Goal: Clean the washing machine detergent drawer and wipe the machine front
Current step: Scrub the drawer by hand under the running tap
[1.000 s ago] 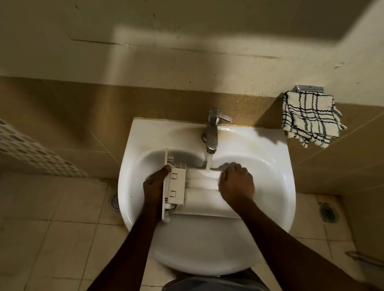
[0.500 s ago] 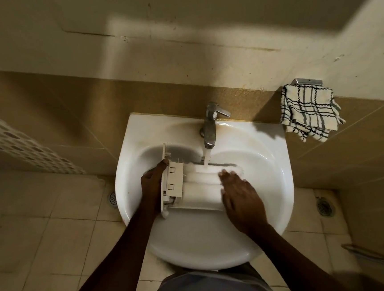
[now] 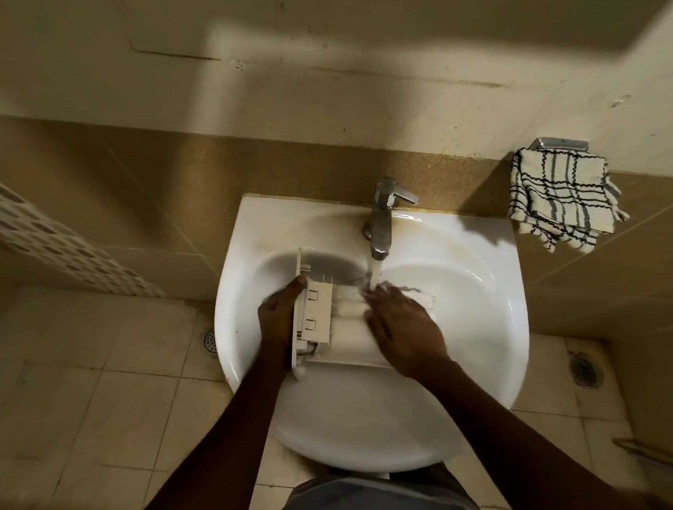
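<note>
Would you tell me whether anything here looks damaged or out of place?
A long crack runs across the wall above the sink, and brownish stains mark its rim beside the tap.

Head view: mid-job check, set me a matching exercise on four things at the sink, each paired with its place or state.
Things:
1. tap
2. checked cloth
3. drawer
4. left hand

Place or state:
A. lies in the sink, under the stream
B. hangs on the wall, right of the sink
C. grips the drawer's front end
D. running water

Pairs: 1-D, 2-B, 3-A, 4-C
</note>
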Action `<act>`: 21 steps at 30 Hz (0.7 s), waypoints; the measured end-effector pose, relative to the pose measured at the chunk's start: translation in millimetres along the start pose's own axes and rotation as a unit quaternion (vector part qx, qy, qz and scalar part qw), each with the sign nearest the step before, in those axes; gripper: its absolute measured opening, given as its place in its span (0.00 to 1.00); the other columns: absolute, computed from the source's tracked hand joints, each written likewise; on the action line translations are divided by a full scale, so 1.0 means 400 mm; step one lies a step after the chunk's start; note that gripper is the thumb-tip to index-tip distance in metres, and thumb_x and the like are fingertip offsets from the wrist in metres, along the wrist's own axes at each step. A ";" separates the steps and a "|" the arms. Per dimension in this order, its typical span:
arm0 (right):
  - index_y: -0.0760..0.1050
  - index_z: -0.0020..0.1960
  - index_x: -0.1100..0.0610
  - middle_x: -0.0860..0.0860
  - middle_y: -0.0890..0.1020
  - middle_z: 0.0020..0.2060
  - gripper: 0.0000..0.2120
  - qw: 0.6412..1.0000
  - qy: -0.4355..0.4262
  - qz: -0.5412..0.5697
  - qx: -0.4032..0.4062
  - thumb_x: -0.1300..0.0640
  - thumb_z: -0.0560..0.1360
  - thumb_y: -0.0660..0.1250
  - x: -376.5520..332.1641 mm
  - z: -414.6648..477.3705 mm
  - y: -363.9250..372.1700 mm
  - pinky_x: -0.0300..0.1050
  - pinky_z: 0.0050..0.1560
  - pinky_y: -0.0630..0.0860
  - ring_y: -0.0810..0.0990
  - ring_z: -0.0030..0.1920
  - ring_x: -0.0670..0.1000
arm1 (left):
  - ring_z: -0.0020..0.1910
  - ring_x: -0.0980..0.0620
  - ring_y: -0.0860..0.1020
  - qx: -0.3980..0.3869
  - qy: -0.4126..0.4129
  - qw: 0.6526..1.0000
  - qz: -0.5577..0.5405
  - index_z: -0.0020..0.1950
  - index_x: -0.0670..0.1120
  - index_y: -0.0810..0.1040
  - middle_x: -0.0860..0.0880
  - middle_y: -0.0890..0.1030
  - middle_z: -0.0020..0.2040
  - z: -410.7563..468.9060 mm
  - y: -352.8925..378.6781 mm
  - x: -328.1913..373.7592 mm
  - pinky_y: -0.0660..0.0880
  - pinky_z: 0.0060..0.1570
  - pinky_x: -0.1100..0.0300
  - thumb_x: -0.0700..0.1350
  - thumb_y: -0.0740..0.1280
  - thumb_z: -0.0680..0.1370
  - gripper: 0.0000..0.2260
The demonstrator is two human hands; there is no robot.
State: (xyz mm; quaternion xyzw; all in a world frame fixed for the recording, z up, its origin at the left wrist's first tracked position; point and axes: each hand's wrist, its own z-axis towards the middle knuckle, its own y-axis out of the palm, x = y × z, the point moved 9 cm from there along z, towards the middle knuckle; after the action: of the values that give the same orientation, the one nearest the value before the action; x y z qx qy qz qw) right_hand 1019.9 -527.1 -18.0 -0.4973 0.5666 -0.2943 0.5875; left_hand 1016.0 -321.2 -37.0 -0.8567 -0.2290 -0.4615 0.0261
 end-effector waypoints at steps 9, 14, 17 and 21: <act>0.74 0.64 0.54 0.56 0.78 0.64 0.21 0.975 0.217 0.007 0.053 0.47 0.78 0.52 0.033 0.035 0.000 0.56 0.70 0.61 0.69 0.68 0.63 | 0.31 0.44 0.82 -0.028 0.008 1.000 0.012 0.45 0.39 0.83 0.40 0.85 0.36 -0.001 0.016 0.004 0.79 0.32 0.54 0.49 0.67 0.80 0.13; 0.75 0.64 0.55 0.59 0.81 0.55 0.15 0.998 0.031 0.046 0.008 0.51 0.82 0.56 -0.055 0.091 -0.005 0.52 0.60 0.71 0.77 0.58 0.61 | 0.32 0.46 0.82 0.000 0.004 1.000 0.025 0.45 0.41 0.83 0.44 0.85 0.36 0.005 0.003 0.001 0.81 0.34 0.56 0.48 0.69 0.79 0.10; 0.78 0.59 0.54 0.56 0.83 0.51 0.16 1.000 -0.013 0.003 0.023 0.49 0.82 0.55 -0.011 0.075 -0.018 0.50 0.53 0.74 0.80 0.51 0.59 | 0.30 0.47 0.82 -0.002 0.003 1.000 0.020 0.44 0.40 0.83 0.43 0.85 0.34 0.001 0.005 0.002 0.80 0.33 0.56 0.47 0.69 0.79 0.11; 0.76 0.62 0.49 0.48 0.79 0.60 0.15 0.983 0.166 0.011 0.083 0.46 0.81 0.56 0.127 0.006 -0.042 0.53 0.55 0.75 0.76 0.60 0.56 | 0.37 0.38 0.82 -0.024 0.004 1.000 0.015 0.52 0.34 0.82 0.33 0.84 0.43 -0.002 0.012 0.002 0.80 0.39 0.49 0.51 0.68 0.79 0.18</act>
State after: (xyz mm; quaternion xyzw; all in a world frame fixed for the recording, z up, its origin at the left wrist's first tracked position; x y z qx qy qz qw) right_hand 1035.4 -578.3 -21.8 -0.3849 0.6352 -0.4126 0.5273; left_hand 1017.6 -325.5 -35.2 -0.8586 -0.2049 -0.4698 0.0133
